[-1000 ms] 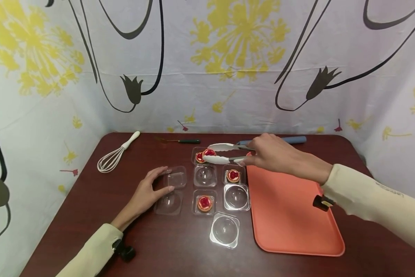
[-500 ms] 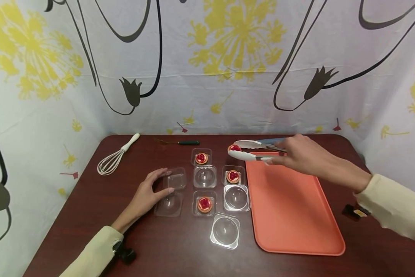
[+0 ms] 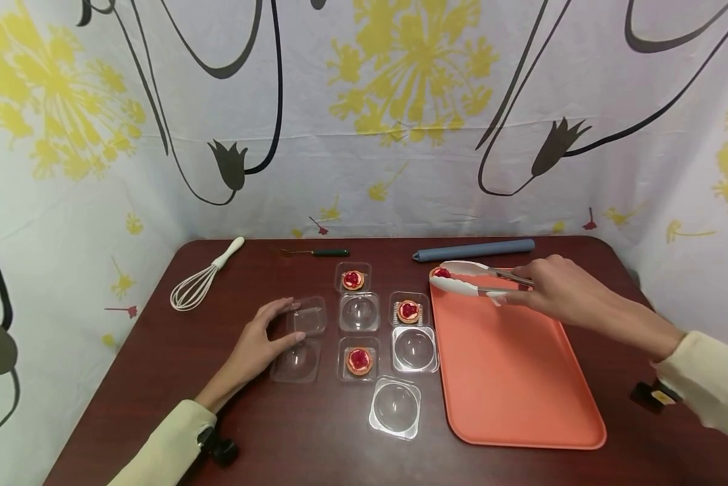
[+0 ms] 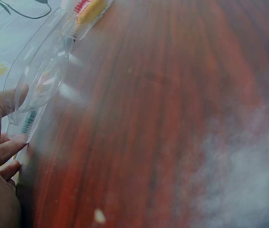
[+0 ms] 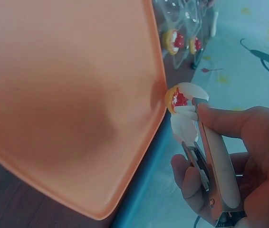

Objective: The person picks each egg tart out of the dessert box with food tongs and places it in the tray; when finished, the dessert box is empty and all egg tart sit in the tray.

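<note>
My right hand grips metal tongs with white tips. Between the tips is a small red-topped tart, at the far left corner of the orange tray. My left hand holds an open clear plastic container by its base, thumb near the hinge; its domed lid lies towards me. Three other open containers each hold one tart: the back one, the right one and the front one.
A white whisk lies at the left. Behind the containers is a thin green-handled tool. A blue-grey rolling pin lies along the table's far edge, behind the tray. A patterned cloth hangs at the back.
My right hand has moved right with the tongs, carrying a tart from over the back container to the tray's corner. One tart stays in that container. My left hand has kept its place.
</note>
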Demonstrator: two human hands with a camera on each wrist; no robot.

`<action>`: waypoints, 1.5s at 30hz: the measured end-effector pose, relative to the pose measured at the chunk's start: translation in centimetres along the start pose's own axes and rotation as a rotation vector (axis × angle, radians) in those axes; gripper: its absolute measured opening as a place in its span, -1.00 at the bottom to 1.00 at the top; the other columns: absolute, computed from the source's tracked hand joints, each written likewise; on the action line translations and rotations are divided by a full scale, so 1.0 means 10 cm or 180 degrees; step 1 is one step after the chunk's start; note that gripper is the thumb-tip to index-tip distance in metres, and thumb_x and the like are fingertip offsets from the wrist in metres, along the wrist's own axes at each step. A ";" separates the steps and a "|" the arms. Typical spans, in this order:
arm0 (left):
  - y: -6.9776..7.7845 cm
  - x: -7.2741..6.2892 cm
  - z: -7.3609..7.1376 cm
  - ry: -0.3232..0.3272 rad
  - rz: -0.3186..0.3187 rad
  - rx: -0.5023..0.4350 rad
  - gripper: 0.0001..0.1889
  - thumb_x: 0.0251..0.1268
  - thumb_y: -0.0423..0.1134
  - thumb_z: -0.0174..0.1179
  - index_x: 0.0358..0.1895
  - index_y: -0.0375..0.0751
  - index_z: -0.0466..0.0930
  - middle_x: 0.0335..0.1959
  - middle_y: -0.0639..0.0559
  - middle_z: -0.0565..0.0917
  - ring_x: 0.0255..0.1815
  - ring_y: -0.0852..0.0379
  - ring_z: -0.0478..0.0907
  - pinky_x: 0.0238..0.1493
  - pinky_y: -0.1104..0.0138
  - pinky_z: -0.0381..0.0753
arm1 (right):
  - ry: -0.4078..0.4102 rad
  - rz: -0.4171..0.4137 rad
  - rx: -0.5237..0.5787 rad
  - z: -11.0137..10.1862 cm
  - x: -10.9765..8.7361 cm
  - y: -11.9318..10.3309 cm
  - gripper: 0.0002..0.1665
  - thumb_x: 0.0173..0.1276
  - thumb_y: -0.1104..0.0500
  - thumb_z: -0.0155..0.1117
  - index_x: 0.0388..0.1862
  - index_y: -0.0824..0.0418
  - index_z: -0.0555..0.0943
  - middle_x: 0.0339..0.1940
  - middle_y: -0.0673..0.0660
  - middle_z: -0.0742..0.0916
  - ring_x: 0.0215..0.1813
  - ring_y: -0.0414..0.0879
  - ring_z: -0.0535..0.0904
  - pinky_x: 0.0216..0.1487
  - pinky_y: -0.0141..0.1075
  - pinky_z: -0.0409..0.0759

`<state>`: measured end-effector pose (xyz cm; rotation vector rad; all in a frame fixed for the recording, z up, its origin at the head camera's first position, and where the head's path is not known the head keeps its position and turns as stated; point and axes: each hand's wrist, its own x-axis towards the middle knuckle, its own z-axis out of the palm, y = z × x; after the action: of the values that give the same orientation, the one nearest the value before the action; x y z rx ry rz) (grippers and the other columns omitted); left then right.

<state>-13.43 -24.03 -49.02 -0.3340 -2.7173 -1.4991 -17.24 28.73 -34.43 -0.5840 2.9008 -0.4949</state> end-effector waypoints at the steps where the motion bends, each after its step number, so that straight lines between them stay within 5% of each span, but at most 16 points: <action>1: 0.00 0.00 0.01 0.0000 -0.0003 0.0006 -0.17 0.39 -0.09 0.59 0.63 -0.22 0.43 0.47 -0.06 0.64 0.70 -0.12 0.24 0.64 -0.22 0.18 | -0.0012 0.0001 -0.0014 0.00 -0.01 0.02 -0.39 0.43 -0.08 0.61 0.17 0.40 0.81 -0.71 -0.08 0.57 -0.66 -0.24 0.22 -0.59 -0.34 0.20; 12: -0.02 -0.03 0.01 -0.0021 -0.0025 -0.0014 -0.16 0.38 -0.06 0.59 0.63 -0.20 0.43 0.48 -0.04 0.63 0.72 -0.11 0.22 0.64 -0.23 0.17 | 0.0015 0.0013 -0.0222 0.00 -0.13 0.17 -0.57 0.38 -0.17 0.64 -0.25 0.18 0.80 -0.72 -0.13 0.44 -0.61 -0.24 0.28 -0.55 -0.32 0.24; 27: 0.01 -0.01 0.02 -0.0047 -0.0064 0.0017 -0.15 0.39 -0.05 0.58 0.66 -0.18 0.40 0.51 -0.03 0.59 0.71 -0.10 0.23 0.64 -0.21 0.19 | -0.0137 0.0085 -0.0187 -0.01 -0.16 0.27 -0.47 0.41 -0.12 0.62 -0.03 0.35 0.84 -0.64 -0.07 0.60 -0.62 -0.21 0.32 -0.54 -0.30 0.27; 31: 0.00 0.01 0.02 -0.0047 -0.0051 -0.0003 -0.15 0.40 -0.04 0.58 0.66 -0.16 0.40 0.52 -0.05 0.58 0.72 -0.11 0.22 0.64 -0.22 0.18 | -0.0106 0.0170 -0.0142 -0.06 -0.14 0.24 -0.29 0.41 -0.19 0.61 0.16 0.41 0.80 -0.60 -0.02 0.66 -0.60 -0.18 0.36 -0.53 -0.28 0.30; 45: 0.08 0.11 -0.12 -0.0081 -0.0074 0.0175 -0.15 0.45 -0.04 0.54 0.68 -0.24 0.37 0.59 -0.13 0.50 0.71 -0.15 0.25 0.66 -0.17 0.19 | 0.0038 0.0064 -0.0145 -0.17 -0.01 0.07 -0.30 0.42 -0.21 0.61 0.24 0.33 0.80 -0.72 -0.08 0.52 -0.65 -0.22 0.26 -0.53 -0.28 0.28</action>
<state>-14.49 -24.44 -47.56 -0.3233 -2.7856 -1.4320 -17.79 29.90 -33.10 -0.5594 2.9333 -0.4323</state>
